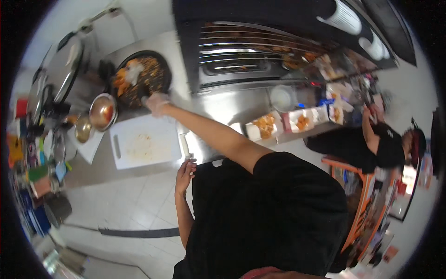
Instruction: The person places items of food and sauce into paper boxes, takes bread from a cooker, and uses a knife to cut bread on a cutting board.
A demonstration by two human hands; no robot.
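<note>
My right hand [159, 103], in a clear plastic glove, reaches far to the left to the near rim of a round black pan [166, 66]. Its fingers look closed at the rim, but blur hides what they grip. In the pan lie dark brown crumbly bits, orange food [121, 83] and a whitish heap [134, 73]. My left hand [186, 170] is bare and hangs by the counter's front edge, fingers loosely apart with nothing visible in them. Just beyond it is a slim white object [186, 145], beside a stained white cutting board [121, 156].
Two metal bowls [103, 112] stand left of the board. Food-filled paper boxes [265, 127] line the counter to the right, near a white round container [282, 98]. Behind is a lit cabinet with racks [246, 44]. A person in black [389, 145] works at the far right.
</note>
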